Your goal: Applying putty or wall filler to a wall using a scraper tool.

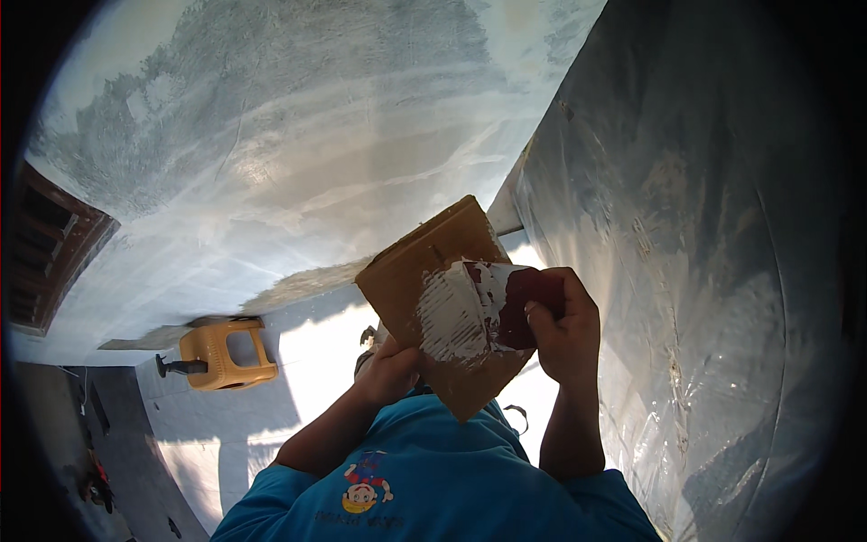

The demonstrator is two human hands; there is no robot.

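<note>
A blue shirt (433,488) fills the lower edge, both bare forearms rising from it. The left hand (390,369) grips the lower edge of a brown board (406,271) smeared with white putty (449,316), fingers curled underneath it. The right hand (564,330) pinches a dark red putty knife (524,298), fingers closed on it, its blade lying on the putty; a yellow stool (226,354) stands on the floor well to the left.

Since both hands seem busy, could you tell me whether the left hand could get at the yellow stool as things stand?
Probably not: the left hand grips the board from below, and the stool lies on the floor well beyond it, to the left. Nothing blocks the way, but it looks out of arm's reach.
</note>
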